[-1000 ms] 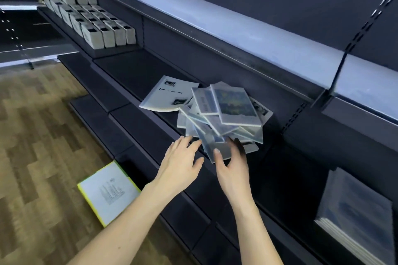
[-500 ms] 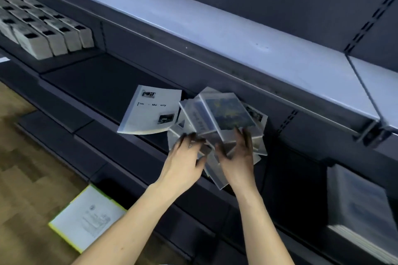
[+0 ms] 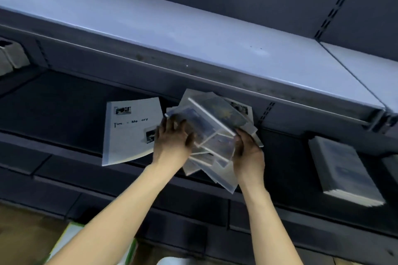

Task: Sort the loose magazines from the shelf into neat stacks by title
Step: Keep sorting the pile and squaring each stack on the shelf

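Note:
A messy pile of several loose magazines [image 3: 217, 122] lies fanned out on the dark shelf [image 3: 53, 101], some hanging over its front edge. My left hand [image 3: 172, 137] grips the pile's left side, fingers curled over its upper covers. My right hand [image 3: 247, 148] grips the pile's right side, thumb on top. A white magazine with the title "Time Memory" [image 3: 131, 131] lies flat just left of the pile, its right edge under my left hand. A neat stack of grey-blue magazines [image 3: 342, 170] sits on the shelf to the right.
A pale upper shelf [image 3: 193, 34] overhangs the pile closely. Grey boxes [image 3: 10, 58] stand at the far left of the shelf. On the wooden floor below lies a white, green-edged magazine [image 3: 71, 241], partly behind my left arm.
Both hands moved forward from the shelf's front edge onto the pile and closed on its two sides. The view moved closer and to the right.

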{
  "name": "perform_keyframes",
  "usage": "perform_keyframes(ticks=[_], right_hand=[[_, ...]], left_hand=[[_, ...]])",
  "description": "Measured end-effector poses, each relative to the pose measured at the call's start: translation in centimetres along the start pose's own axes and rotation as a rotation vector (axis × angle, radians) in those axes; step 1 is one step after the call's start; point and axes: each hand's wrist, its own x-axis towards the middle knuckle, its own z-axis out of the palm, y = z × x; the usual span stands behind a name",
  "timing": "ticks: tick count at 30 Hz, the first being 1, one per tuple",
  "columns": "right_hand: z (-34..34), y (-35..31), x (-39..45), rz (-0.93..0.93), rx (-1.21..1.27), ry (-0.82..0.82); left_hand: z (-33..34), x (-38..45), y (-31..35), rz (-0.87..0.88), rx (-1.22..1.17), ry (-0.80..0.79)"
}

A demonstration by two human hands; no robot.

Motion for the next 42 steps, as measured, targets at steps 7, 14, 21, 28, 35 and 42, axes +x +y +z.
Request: perform_keyframes(ticks=[7, 14, 21, 28, 35, 42], right_hand=[[-2.1, -1.1, -1.5, 0.102, 0.038, 0.131], [0.0, -2.7, -3.9, 0.128, 0.025, 0.136], [1.5, -3.1, -3.1, -0.055, -0.086, -0.044], [0.3, 1.6, -0.3, 0.241, 0.006, -0.054], [-0.2, 0.1, -1.5, 0.273, 0.005, 0.015], [-0.3, -0.2, -2.2, 0.234, 0.066, -0.160]], left_hand=[[-0.5, 4.1, -0.9, -0.054, -0.037, -0.019], [-0.9, 1.7, -0.5, -0.132, -0.014, -0.039], [0.5, -2.5, 0.3, -0.219, -0.295, -0.163], [0.6, -2.0, -0.3, -0.194, -0.505, -0.108], [0.4, -2.4, 1.5, -0.263, -0.497, -0.084], [0.3, -2.9, 2.4, -0.345, -0.435, -0.123]])
